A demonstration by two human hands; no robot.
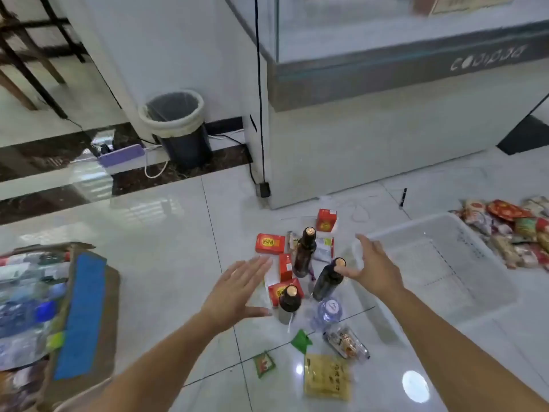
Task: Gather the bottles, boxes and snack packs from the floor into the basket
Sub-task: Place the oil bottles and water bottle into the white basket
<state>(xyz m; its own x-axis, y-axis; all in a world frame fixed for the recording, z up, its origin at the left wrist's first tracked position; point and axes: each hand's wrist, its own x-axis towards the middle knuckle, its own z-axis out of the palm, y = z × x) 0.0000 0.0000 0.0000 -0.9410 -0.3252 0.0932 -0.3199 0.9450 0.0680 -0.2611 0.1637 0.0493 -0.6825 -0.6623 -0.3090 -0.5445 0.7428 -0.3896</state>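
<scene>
Three dark bottles stand on the white floor: a far bottle, a right bottle and a near bottle. Red boxes lie around them, one red box farther back. A clear water bottle, a yellow snack pack, a clear snack pack and small green packs lie nearer me. The white basket sits to the right, with nothing visible inside. My left hand hovers open left of the bottles. My right hand is open, thumb at the right bottle's cap.
A pile of snack packs lies right of the basket. A cardboard box of plastic bottles sits at left. A white freezer cabinet stands behind, with a dark bin, a power strip and cables beside it.
</scene>
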